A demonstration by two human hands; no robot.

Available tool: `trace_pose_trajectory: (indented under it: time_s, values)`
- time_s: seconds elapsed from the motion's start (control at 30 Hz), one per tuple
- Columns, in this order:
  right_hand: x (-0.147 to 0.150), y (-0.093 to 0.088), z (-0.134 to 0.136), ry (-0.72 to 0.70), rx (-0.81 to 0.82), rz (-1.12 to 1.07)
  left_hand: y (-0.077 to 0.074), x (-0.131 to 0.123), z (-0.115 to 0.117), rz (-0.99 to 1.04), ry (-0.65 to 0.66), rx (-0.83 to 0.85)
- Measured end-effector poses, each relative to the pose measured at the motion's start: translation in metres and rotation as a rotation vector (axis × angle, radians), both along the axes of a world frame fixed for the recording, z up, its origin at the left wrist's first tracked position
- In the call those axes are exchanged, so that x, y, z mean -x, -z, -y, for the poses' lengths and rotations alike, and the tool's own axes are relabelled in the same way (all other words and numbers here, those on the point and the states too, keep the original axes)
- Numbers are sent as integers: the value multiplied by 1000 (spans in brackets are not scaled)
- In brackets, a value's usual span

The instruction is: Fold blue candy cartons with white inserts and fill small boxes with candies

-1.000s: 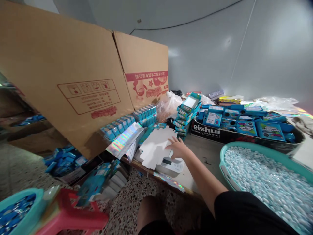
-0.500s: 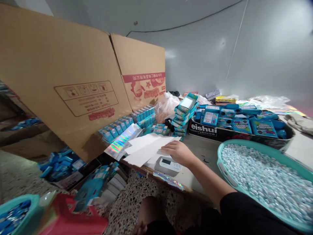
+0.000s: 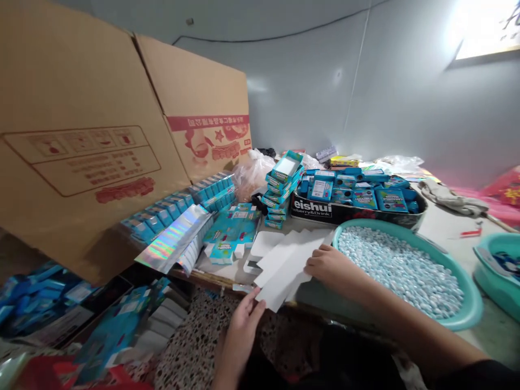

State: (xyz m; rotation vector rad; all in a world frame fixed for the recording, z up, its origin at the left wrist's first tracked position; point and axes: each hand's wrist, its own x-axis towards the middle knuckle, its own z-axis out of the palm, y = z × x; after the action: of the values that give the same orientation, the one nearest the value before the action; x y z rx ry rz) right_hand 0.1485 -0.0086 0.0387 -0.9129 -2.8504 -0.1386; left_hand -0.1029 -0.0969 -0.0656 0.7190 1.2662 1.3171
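White card blanks [image 3: 284, 265] now drawn off the counter [image 3: 442, 227] edge toward the person, right hand [image 3: 331, 265] moved nearer with them, left hand [image 3: 244, 325] newly raised, fingers [image 3: 255, 298] touching the blanks' lower corner

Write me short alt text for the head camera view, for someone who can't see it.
Two bare hands, left hand and right hand, hold a white flat carton blank at a table's edge, beside a teal basin of pale candies and stacked blue boxes.
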Motion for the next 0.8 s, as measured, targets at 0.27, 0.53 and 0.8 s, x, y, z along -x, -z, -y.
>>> trace_pose_trajectory:
  time_s: [0.27, 0.53, 0.8]
  values:
    - [-25, 9, -1, 113, 249, 42, 31, -27, -9, -260, 0, -20]
    - [0, 34, 22, 153, 284, -144, -12, 0, 3, -457, -356, -95]
    - [63, 28, 50, -107, 87, -618, -98, 20, 57, -106, -542, -65]
